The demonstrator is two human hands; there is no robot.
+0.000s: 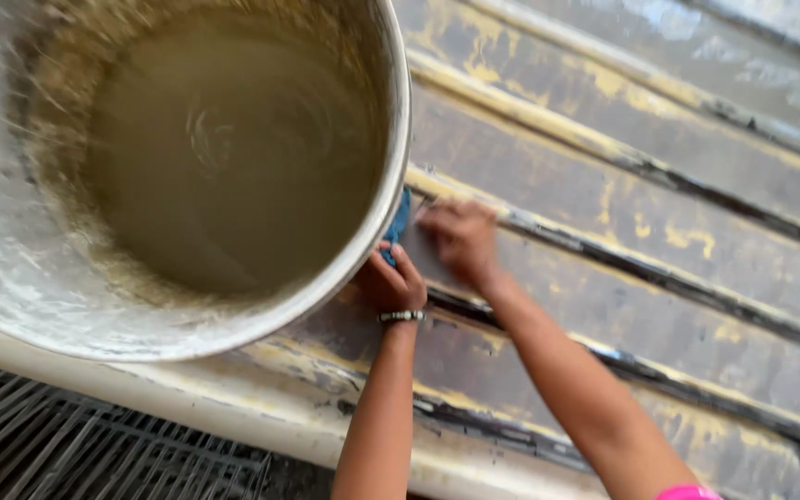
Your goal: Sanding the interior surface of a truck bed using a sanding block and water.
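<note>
Head view: left hand grips blue cloth beside bucket rim.

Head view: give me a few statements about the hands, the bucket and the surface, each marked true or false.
1. The bucket holds murky brownish liquid. True.
2. The left hand wears a beaded bracelet at the wrist. True.
3. The right hand grips the bucket's rim. False: it presses on the ridged metal surface.
4. A red cloth lies between the hands. False: the blue cloth there is by the left hand.
5. The surface is freshly painted. False: its yellow paint is worn.
</note>
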